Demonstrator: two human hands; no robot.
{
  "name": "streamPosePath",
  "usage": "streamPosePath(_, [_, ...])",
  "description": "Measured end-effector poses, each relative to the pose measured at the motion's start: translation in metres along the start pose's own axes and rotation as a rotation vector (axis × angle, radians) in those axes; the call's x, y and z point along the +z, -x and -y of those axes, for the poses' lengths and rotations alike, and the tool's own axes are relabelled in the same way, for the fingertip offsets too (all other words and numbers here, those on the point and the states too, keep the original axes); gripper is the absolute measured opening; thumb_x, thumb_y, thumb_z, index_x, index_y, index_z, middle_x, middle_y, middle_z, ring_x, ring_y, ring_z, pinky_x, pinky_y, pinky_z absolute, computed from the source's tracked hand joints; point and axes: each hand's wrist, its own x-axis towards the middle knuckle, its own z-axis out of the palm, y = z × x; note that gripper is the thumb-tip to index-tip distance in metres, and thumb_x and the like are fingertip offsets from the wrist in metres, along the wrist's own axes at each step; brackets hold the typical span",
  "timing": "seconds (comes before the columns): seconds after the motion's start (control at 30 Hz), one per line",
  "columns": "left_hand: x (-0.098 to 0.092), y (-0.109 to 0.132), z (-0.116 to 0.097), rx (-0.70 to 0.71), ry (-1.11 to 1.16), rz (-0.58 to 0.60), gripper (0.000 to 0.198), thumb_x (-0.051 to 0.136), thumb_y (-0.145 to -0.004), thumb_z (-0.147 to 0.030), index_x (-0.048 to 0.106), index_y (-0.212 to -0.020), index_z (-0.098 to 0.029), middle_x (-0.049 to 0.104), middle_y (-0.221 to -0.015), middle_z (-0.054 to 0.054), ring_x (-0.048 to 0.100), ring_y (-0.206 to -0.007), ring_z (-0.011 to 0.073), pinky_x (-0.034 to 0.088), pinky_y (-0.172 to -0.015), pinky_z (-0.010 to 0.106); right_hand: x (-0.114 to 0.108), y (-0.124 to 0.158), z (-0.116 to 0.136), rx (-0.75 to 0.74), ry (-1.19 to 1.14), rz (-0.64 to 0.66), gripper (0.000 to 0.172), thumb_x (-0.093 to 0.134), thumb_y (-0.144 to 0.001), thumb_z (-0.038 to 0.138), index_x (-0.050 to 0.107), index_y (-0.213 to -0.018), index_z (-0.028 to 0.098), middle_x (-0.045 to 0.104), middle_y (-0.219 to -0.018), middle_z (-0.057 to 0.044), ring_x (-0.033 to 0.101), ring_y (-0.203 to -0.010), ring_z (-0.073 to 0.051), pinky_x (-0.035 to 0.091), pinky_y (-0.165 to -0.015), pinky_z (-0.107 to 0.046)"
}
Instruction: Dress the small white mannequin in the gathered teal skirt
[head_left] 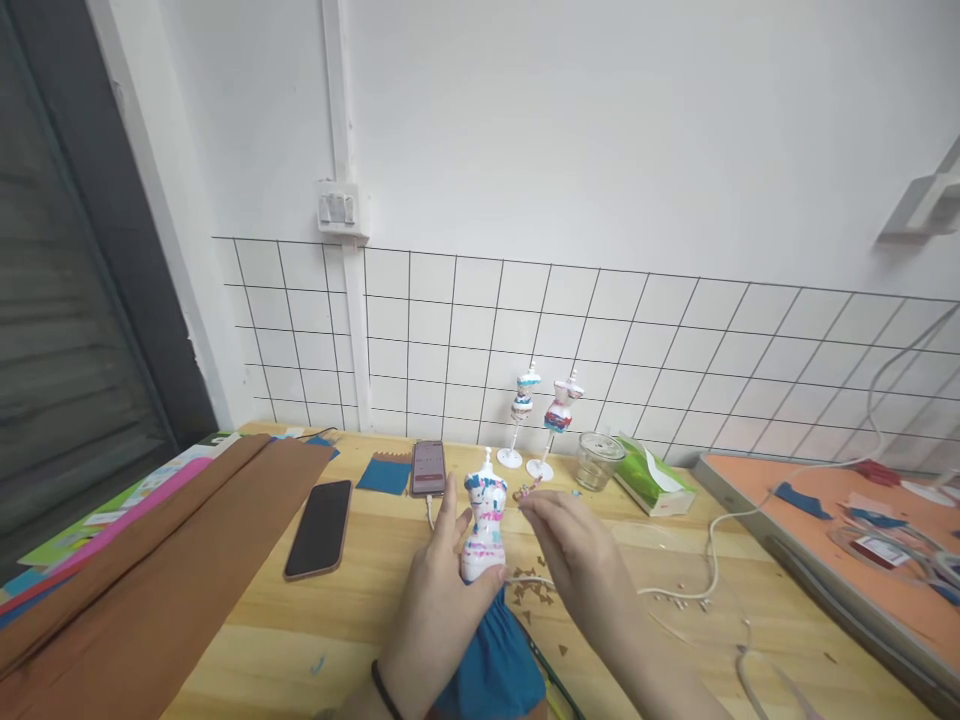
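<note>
My left hand [442,590] is wrapped round the waist of a small white mannequin [486,515] daubed with pink and blue, holding it upright. A gathered blue skirt [491,665] hangs from the mannequin's lower end. Just right of the mannequin, my right hand [577,555] has its thumb and fingers pinched together. Whatever lies between those fingertips, if anything, is too small to make out. Below and between the hands, small brown fabric scraps [532,585] are scattered on the wooden table [251,625].
Two similar mannequins on stands [523,400] [561,408] are by the wall, beside a glass jar [598,460] and a green tissue pack [652,475]. Phones [319,530] [428,468], blue fabric [385,474] and brown cloth [172,560] lie leftward. A white cable [716,560] and an orange board [810,540] occupy the right.
</note>
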Motion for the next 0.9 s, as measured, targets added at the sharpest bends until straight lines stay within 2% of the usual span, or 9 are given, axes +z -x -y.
streamPosePath(0.13, [-0.013,-0.006,-0.003,-0.001,-0.021,-0.089,0.096,0.063,-0.070,-0.014,0.000,-0.142,-0.024,0.054,-0.128,0.013,0.060,-0.104,0.0230,0.046,-0.089,0.035,-0.003,-0.010,-0.042,0.176,-0.030,0.040,0.026,0.041,-0.090,0.028,0.062,-0.099,0.018,0.068,-0.097,-0.010,0.063,-0.092,-0.022,0.049,-0.080,-0.035])
streamPosePath(0.2, [-0.020,-0.009,-0.007,0.000,-0.013,-0.126,0.095,0.063,-0.071,-0.015,0.000,-0.142,-0.024,0.053,-0.128,0.014,0.059,-0.105,0.0234,0.045,-0.090,0.036,0.002,-0.011,-0.072,0.269,-0.042,0.091,0.028,0.040,-0.091,0.028,0.063,-0.097,0.015,0.070,-0.086,-0.008,0.066,-0.081,-0.020,0.052,-0.071,-0.034])
streamPosePath(0.3, [-0.025,-0.011,-0.011,-0.007,0.021,-0.120,0.094,0.062,-0.072,-0.015,0.000,-0.142,-0.025,0.052,-0.130,0.014,0.060,-0.104,0.0226,0.045,-0.091,0.037,0.024,-0.006,-0.115,0.349,-0.048,0.195,0.020,0.049,-0.089,0.028,0.061,-0.097,0.013,0.067,-0.091,-0.004,0.064,-0.080,-0.016,0.052,-0.072,-0.035])
streamPosePath(0.4, [-0.024,-0.011,-0.010,-0.023,0.057,-0.104,0.096,0.063,-0.071,-0.013,-0.001,-0.142,-0.025,0.048,-0.133,0.014,0.059,-0.106,0.0225,0.044,-0.091,0.036,0.052,0.003,-0.143,0.367,-0.032,0.273,0.021,0.054,-0.087,0.029,0.058,-0.101,0.014,0.062,-0.102,-0.005,0.061,-0.087,-0.017,0.050,-0.076,-0.038])
streamPosePath(0.57, [-0.024,-0.013,-0.002,-0.018,0.053,-0.072,0.095,0.062,-0.071,-0.012,-0.001,-0.142,-0.025,0.052,-0.129,0.012,0.060,-0.103,0.0216,0.044,-0.091,0.036,0.080,0.014,-0.164,0.329,-0.020,0.374,0.024,0.053,-0.087,0.029,0.057,-0.106,0.015,0.060,-0.106,-0.005,0.061,-0.088,-0.017,0.051,-0.075,-0.037])
streamPosePath(0.77, [-0.024,-0.014,0.004,-0.006,0.037,-0.084,0.094,0.063,-0.071,-0.013,0.003,-0.142,-0.023,0.053,-0.129,0.011,0.057,-0.108,0.0225,0.042,-0.094,0.036,0.085,0.026,-0.180,0.291,0.085,0.405,0.024,0.053,-0.087,0.028,0.056,-0.107,0.016,0.059,-0.109,-0.006,0.059,-0.092,-0.018,0.050,-0.078,-0.039])
streamPosePath(0.9, [-0.022,-0.014,0.003,-0.008,0.055,-0.091,0.093,0.064,-0.069,-0.011,0.008,-0.142,-0.023,0.055,-0.127,0.011,0.055,-0.110,0.0231,0.042,-0.094,0.035,0.088,0.033,-0.176,0.264,0.169,0.403,0.023,0.054,-0.087,0.028,0.057,-0.106,0.015,0.059,-0.109,-0.006,0.059,-0.094,-0.019,0.048,-0.080,-0.041])
